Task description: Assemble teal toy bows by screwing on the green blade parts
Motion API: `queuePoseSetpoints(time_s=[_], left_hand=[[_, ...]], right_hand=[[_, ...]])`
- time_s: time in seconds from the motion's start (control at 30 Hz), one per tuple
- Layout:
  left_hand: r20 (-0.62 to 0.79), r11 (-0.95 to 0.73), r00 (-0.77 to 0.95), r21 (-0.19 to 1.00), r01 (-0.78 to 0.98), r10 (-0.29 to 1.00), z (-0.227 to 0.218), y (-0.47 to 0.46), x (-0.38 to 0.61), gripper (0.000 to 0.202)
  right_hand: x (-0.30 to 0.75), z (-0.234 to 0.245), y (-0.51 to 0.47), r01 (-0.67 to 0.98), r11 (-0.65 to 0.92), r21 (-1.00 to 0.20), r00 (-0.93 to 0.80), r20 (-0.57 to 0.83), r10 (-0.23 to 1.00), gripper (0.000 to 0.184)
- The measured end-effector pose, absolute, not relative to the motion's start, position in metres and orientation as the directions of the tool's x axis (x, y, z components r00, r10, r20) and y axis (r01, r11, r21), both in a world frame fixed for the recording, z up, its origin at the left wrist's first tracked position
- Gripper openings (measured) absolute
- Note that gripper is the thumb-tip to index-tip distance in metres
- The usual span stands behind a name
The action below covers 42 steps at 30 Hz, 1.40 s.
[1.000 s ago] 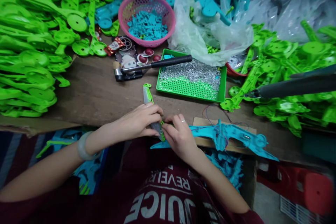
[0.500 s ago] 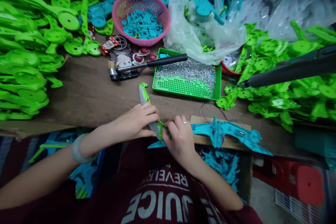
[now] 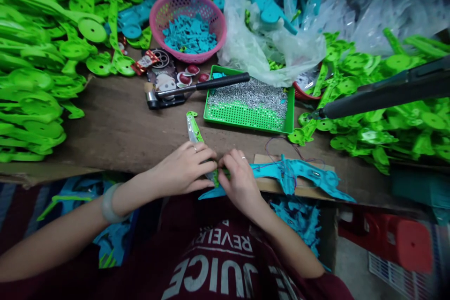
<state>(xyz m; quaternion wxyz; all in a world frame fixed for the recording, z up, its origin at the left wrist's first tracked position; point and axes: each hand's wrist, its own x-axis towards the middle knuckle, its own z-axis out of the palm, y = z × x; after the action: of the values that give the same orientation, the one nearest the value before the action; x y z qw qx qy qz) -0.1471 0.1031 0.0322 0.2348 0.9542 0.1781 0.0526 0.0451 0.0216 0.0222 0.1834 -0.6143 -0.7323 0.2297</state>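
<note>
My left hand (image 3: 186,165) is closed over a long green plastic part with a grey strip (image 3: 194,129), whose upper end sticks out beyond the fingers. Close beside it, my right hand (image 3: 241,176) has its fingers curled in a pinch at the lower end of that part; what lies between the fingertips is hidden. Under the right hand runs a long blue plastic part (image 3: 309,173), its left tip showing below the hands. Thin red and blue wires (image 3: 269,145) loop over the blue part, which lies on a piece of cardboard (image 3: 260,159).
A green tray (image 3: 242,124) holds small metal pieces, with a hammer (image 3: 204,85) across its corner. Behind stands a pink basket (image 3: 188,58) of blue pieces. Green parts (image 3: 35,89) are heaped left and right. A dark power screwdriver (image 3: 372,98) juts in from the right.
Both hands have shifted slightly, and the gap between their fingertips looks different. The blue part has slid a little left, its right end now higher. The view has moved slightly.
</note>
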Motion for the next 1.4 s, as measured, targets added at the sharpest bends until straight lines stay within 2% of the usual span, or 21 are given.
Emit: queuePoseSetpoints(time_s=[0.1,0.23,0.37,0.5,0.6,0.67,0.8,0.97,1.13,1.23,1.4], left_hand=[[0.006,-0.827,0.922,0.444,0.345,0.388,0.032,0.099,-0.146,0.027],[0.013,-0.742,0.893,0.562,0.367,0.451,0.027,0.099,-0.148,0.039],[0.008,-0.647,0.850,0.651,0.396,0.527,0.022,0.100,-0.150,0.043],[0.027,-0.629,0.837,0.673,0.389,0.546,0.021,0.098,-0.151,0.043],[0.127,-0.680,0.817,0.634,0.369,0.563,0.020,0.091,-0.153,0.050],[0.198,-0.695,0.742,0.561,0.450,0.640,0.018,0.081,-0.155,0.057],[0.253,-0.606,0.556,0.437,0.664,0.792,0.003,0.058,-0.154,0.065],[0.257,-0.481,0.407,0.417,0.771,0.876,-0.011,0.048,-0.153,0.091],[0.234,-0.479,0.418,0.392,0.786,0.878,-0.007,0.060,-0.154,0.077],[0.270,-0.473,0.392,0.400,0.785,0.879,-0.006,0.064,-0.154,0.073],[0.333,-0.456,0.338,0.398,0.796,0.880,-0.009,0.065,-0.154,0.070]], right_hand=[[0.052,0.024,0.015,0.819,0.285,-0.498,-0.304,0.046,0.952,0.015],[0.057,0.022,0.004,0.821,0.429,-0.377,-0.400,0.156,0.903,0.019],[0.058,0.017,0.002,0.790,0.472,-0.391,-0.418,0.219,0.881,0.022],[0.058,0.012,0.004,0.771,0.519,-0.368,-0.427,0.306,0.851,0.021],[0.059,0.009,0.004,0.756,0.555,-0.346,-0.455,0.331,0.827,0.022],[0.060,0.008,0.003,0.742,0.571,-0.352,-0.470,0.336,0.816,0.022],[0.062,0.005,0.002,0.707,0.623,-0.335,-0.489,0.405,0.773,0.021],[0.065,0.007,0.004,0.688,0.654,-0.314,-0.517,0.420,0.746,0.021],[0.063,0.001,-0.001,0.667,0.638,-0.386,-0.513,0.382,0.768,0.032],[0.068,0.011,-0.003,0.674,0.643,-0.364,-0.527,0.374,0.763,0.033],[0.073,0.084,0.074,0.658,0.686,-0.311,-0.539,0.441,0.717,0.019]])
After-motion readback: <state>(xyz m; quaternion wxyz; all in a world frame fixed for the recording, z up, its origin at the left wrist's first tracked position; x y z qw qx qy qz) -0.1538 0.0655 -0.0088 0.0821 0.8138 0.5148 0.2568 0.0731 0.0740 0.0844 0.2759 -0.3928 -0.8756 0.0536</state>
